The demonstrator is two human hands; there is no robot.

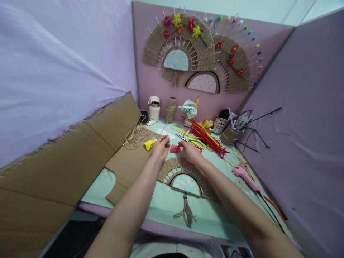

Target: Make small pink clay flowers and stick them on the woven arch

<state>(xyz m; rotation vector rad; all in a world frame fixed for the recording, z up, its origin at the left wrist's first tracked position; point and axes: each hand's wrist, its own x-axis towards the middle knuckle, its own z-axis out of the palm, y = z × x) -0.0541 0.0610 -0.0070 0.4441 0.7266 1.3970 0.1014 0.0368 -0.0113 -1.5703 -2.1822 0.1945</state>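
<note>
My left hand [162,146] is raised over the table, thumb and fingertips pressed together. Whatever they pinch is too small to make out. My right hand [190,151] faces it with curled fingers, close beside a small red piece [175,148]; I cannot tell whether the fingers touch it. Below both hands lies a half-round twine-woven fan [172,165] with a floral centre [186,183] and a twine tassel [186,211]. A yellow piece [149,144] is left of my left hand. Scissors [197,144] lie behind my right hand.
Red and yellow pipe cleaners [208,138] are heaped behind the hands. A pink glue gun [245,177] lies at right, near a pot of tools [232,134]. Cardboard [126,157] and loose twine [137,135] cover the left. Finished fans [206,53] hang on the back panel.
</note>
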